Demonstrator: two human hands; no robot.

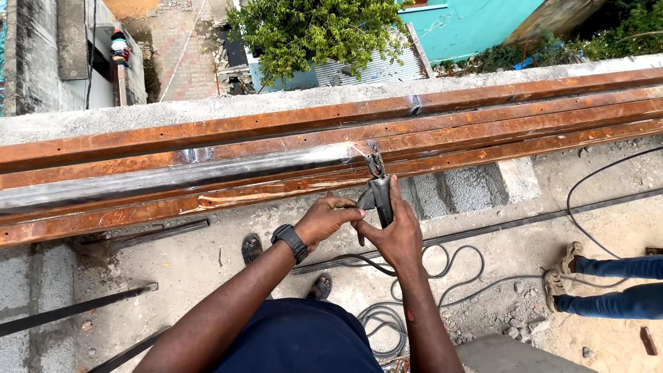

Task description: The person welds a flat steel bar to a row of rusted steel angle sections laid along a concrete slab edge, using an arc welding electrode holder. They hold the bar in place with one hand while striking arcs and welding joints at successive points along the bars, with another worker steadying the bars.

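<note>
At the far left, dark flat steel strips point(76, 309) lie on the concrete floor point(207, 266) beside a grey block wall point(31, 297). Above them a stack of long rusty steel sections point(207, 131) runs across the whole view, resting along a concrete parapet point(138, 110); one section has a bright, ground-clean stretch point(173, 176). These look heavy and rigid, with rough, rusty edges, so I judge that they would not shift under a hand.

Moving to the middle, the left hand point(324, 220), with a black watch point(290, 242) on its wrist, has its fingers point(345, 207) curled against the curved lever of a black welding electrode holder point(380, 197). The right hand point(394, 231) is wrapped tight round the holder's insulated handle. The holder's metal clamp point(375, 164) sits up against the rusty sections, just right of the bright stretch. The tool seems light and stiff, with a sprung lever; the insulated handle is the safe place to grip, well back from the bare clamp. Its cable point(387, 318) is limp and heavy-looking, trailing down into coils on the floor below the hands.

At the right, grey concrete blocks point(463, 190) prop the sections, a thin black wire point(587, 207) loops across the floor, and another person's legs in blue jeans and sandals point(608, 283) reach in from the edge.
</note>
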